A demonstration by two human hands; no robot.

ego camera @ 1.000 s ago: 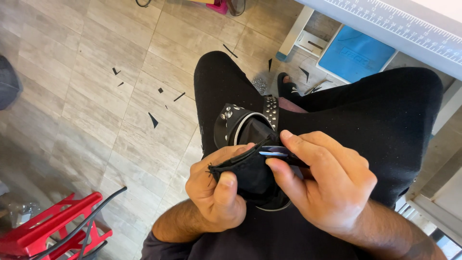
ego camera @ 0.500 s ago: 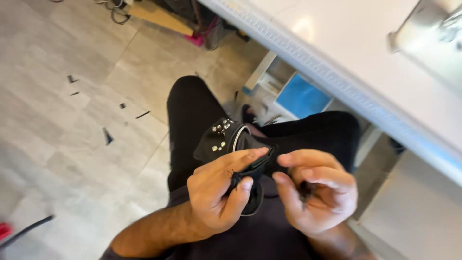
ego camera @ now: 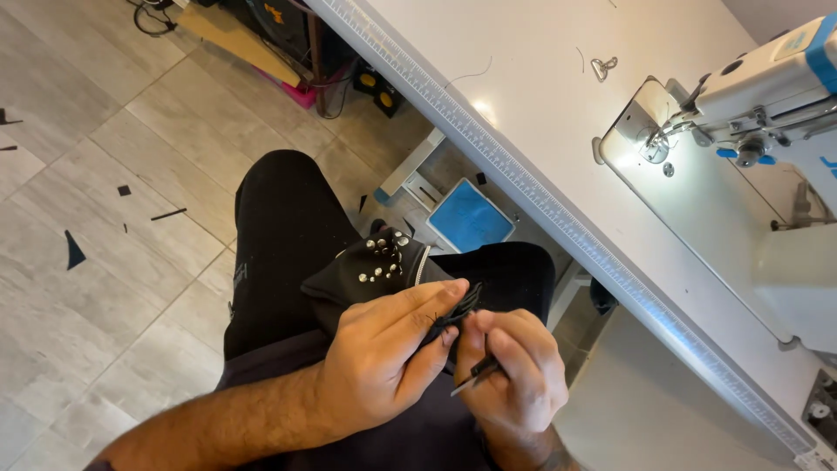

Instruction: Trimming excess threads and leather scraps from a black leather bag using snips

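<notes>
My left hand [ego camera: 384, 362] pinches the edge of a black studded fabric piece [ego camera: 370, 270] that lies over my lap. Metal studs and a silver zipper edge show on its upper part. My right hand [ego camera: 510, 371] is closed around a small thin dark tool [ego camera: 471, 377] whose tip sits at the fabric edge between my fingers. Both hands touch each other above my black-trousered legs. The fabric's lower part is hidden under my hands.
A white sewing table [ego camera: 558, 131] with a ruler strip along its edge runs across the right. A white and blue sewing machine [ego camera: 767, 96] stands on it, a metal clip [ego camera: 602, 65] nearby. A blue foot pedal [ego camera: 471, 218] lies under the table. Black scraps [ego camera: 74, 249] dot the tiled floor.
My view has swung up and to the right, bringing the table and sewing machine into sight. My hands stay together on the black fabric, and the thin tool now shows in my right hand.
</notes>
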